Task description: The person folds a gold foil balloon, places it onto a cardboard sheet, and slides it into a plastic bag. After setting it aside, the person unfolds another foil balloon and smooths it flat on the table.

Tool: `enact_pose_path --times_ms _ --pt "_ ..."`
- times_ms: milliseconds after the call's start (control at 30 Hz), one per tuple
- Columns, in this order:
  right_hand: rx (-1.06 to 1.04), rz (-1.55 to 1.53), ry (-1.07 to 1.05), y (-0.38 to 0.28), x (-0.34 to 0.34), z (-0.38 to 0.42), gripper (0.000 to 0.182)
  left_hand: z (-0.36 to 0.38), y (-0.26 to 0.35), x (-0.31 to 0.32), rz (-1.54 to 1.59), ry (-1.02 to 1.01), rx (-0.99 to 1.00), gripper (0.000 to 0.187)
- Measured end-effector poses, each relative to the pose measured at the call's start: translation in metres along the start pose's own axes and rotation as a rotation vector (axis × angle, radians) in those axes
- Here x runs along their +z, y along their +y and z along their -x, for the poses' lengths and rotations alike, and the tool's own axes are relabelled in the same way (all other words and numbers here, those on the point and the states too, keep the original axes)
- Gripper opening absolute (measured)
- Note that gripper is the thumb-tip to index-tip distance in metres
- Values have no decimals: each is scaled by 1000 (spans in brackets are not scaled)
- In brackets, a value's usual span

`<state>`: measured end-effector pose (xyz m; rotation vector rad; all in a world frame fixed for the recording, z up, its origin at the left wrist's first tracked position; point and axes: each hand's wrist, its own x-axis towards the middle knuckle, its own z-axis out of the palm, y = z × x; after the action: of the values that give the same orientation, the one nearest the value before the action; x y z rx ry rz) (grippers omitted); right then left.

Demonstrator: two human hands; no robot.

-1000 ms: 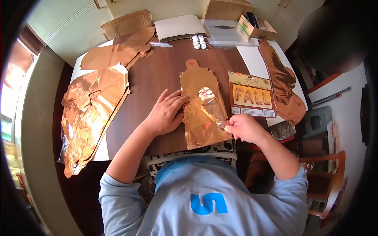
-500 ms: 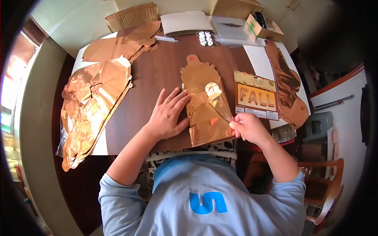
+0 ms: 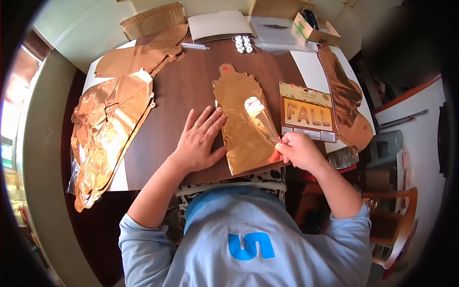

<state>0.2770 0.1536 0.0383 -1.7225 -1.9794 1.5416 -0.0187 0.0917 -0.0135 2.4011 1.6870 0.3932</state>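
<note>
A copper-coloured foil balloon (image 3: 241,122) lies flat in front of me on the brown table (image 3: 191,81), its narrow tab with a red dot pointing away. My left hand (image 3: 198,138) rests with fingers spread, the fingertips on the foil's left edge. At the lower right edge, my right hand (image 3: 297,150) pinches the foil's clear-looking rim between thumb and fingers. A glossy white glare sits on the balloon's upper part. Just right of the foil lies a printed "FALL" card (image 3: 307,113).
Crumpled foil balloons (image 3: 112,129) cover the left side, with flatter foil pieces (image 3: 138,55) behind. More foil (image 3: 345,100) lies at the right. White spools (image 3: 243,44), white straws (image 3: 195,46), clear plastic sheets (image 3: 277,33) and a small box (image 3: 315,31) stand along the back.
The foil's lower part looks flatter and smoother than before. My right hand still pinches its edge, and the whole view has shifted slightly.
</note>
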Motion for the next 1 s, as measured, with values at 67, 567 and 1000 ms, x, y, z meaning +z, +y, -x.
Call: enact_pose_path --times_ms 67,567,1000 --pt "4 26 12 -3 1 1 19 1 1 -1 22 1 0 79" --pt "-87 4 98 13 9 9 19 1 4 -4 171 29 100 55" --pt "-85 61 90 -1 9 14 17 6 19 1 241 113 36 85"
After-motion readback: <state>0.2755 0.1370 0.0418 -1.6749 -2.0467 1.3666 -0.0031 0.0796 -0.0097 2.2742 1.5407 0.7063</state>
